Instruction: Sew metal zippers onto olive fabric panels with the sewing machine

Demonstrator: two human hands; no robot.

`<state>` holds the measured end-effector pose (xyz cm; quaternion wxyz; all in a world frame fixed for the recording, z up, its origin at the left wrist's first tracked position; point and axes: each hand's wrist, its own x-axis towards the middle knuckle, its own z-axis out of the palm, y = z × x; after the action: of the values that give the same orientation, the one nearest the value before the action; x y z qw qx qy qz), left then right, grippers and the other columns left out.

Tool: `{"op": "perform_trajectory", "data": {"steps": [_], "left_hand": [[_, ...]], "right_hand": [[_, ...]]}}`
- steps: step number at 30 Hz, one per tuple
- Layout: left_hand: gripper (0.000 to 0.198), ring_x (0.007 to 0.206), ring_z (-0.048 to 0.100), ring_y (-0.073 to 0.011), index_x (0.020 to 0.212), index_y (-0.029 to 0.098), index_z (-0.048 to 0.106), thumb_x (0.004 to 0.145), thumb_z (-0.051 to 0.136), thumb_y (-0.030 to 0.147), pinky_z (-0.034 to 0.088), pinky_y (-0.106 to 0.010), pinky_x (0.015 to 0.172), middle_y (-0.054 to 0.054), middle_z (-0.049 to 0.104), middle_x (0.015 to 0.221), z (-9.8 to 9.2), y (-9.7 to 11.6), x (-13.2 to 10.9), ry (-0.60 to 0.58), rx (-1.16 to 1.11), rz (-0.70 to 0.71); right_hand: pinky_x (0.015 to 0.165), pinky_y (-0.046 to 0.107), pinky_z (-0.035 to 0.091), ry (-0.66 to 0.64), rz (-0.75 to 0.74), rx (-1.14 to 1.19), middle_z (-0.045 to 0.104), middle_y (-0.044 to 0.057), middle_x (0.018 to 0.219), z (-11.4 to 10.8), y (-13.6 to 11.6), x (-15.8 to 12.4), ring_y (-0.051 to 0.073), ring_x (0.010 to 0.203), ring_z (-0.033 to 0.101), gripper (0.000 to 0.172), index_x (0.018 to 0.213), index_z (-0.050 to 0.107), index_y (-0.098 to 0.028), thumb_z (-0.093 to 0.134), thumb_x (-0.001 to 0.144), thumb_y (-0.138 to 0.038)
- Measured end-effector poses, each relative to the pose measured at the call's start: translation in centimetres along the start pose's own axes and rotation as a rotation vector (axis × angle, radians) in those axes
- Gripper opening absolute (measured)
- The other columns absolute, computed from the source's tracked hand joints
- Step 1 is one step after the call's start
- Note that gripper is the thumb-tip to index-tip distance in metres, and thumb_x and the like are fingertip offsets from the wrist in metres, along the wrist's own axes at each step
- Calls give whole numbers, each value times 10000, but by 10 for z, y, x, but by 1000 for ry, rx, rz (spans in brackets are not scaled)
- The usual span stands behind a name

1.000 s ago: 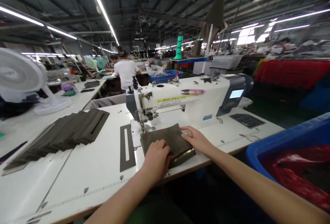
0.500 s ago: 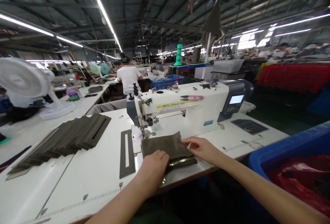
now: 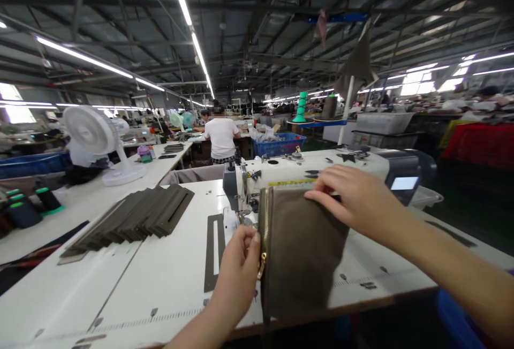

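Observation:
A dark olive fabric piece with a gold zipper along its left edge hangs raised in front of the sewing machine. My left hand pinches the zippered edge, close to the gold zipper pull. Higher up, my right hand grips the top edge of the same piece between thumb and fingers. Behind my left hand, a dark flat frame with a long slot lies on the white table. The fabric hides part of the machine's arm and bed.
Left of the machine lies a fanned stack of olive pieces. Beyond it stand a white fan and dark thread cones. A person in a white shirt is ahead. A blue bin sits at the lower right.
The fabric piece has been lifted off the table and turned, so the zipper now runs upright on the left. My right hand has risen, and the view has shifted left.

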<state>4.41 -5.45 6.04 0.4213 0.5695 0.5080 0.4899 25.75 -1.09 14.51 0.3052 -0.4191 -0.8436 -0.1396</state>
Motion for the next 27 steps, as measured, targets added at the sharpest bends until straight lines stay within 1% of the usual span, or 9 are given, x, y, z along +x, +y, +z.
{"op": "perform_trajectory", "data": {"steps": [3, 5, 8, 10, 13, 16, 19, 21, 27], "left_hand": [[203, 460, 414, -90, 779, 179, 406, 828, 381, 374, 339, -191, 443, 57, 414, 573, -4, -40, 10, -7, -6, -282], [145, 431, 407, -96, 766, 171, 411, 822, 396, 303, 331, -201, 430, 59, 412, 533, -10, -64, 14, -7, 52, -354], [60, 582, 530, -144, 806, 158, 470, 768, 495, 198, 425, -261, 562, -6, 549, 664, -25, -77, 14, -6, 158, -284], [232, 922, 557, -210, 962, 169, 515, 733, 546, 146, 423, -349, 819, -81, 591, 1018, -38, -71, 14, -79, 371, -57], [541, 1281, 265, -298, 1208, 240, 455, 704, 652, 261, 123, -517, 1053, -69, 364, 1376, -55, -55, 21, -391, 778, 221], [897, 1322, 100, -353, 1350, 228, 287, 611, 675, 555, -58, -600, 1025, -88, 222, 1437, -61, -50, 34, -667, 951, 212], [1081, 1328, 19, -341, 1394, 120, 132, 589, 582, 684, -96, -574, 1028, -144, 93, 1448, -56, -55, 45, -699, 1043, 216], [1122, 1328, 5, -336, 1392, 73, 98, 586, 546, 712, -99, -562, 1031, -171, 56, 1441, -51, -58, 48, -697, 1089, 206], [1140, 1314, 36, -377, 1372, 31, 178, 547, 552, 723, -83, -572, 1026, -209, 106, 1424, -41, -53, 53, -696, 1226, 190]], "right_hand": [[659, 301, 334, -314, 260, 172, 568, 63, 698, 56, 6, 9, 214, 724, 519, 176, 657, 510, -175, 555, 786, -285], [614, 279, 341, -404, 347, 266, 567, 49, 637, 101, 11, 7, 195, 655, 530, 154, 648, 511, -168, 572, 763, -249], [529, 241, 346, -482, 460, 413, 556, 18, 569, 154, 20, -1, 163, 572, 528, 186, 593, 508, -164, 646, 690, -242], [488, 226, 349, -486, 558, 512, 553, 5, 545, 172, 27, -6, 149, 541, 528, 199, 609, 519, -158, 655, 683, -283], [464, 223, 374, -440, 686, 651, 591, 23, 585, 178, 31, -16, 143, 532, 548, 253, 732, 551, -137, 563, 765, -387], [495, 236, 430, -406, 728, 776, 642, 75, 686, 172, 26, -30, 150, 582, 591, 405, 826, 577, -113, 392, 855, -472], [572, 248, 469, -357, 689, 710, 665, 100, 756, 166, 15, -43, 168, 668, 624, 484, 827, 605, -112, 316, 884, -496], [634, 265, 472, -322, 675, 568, 669, 104, 818, 167, 11, -48, 187, 745, 628, 413, 868, 597, -123, 348, 885, -452], [644, 403, 425, -389, 623, 144, 630, 134, 665, 178, 15, -54, 305, 691, 618, 271, 990, 550, -102, 383, 884, -287]]}}
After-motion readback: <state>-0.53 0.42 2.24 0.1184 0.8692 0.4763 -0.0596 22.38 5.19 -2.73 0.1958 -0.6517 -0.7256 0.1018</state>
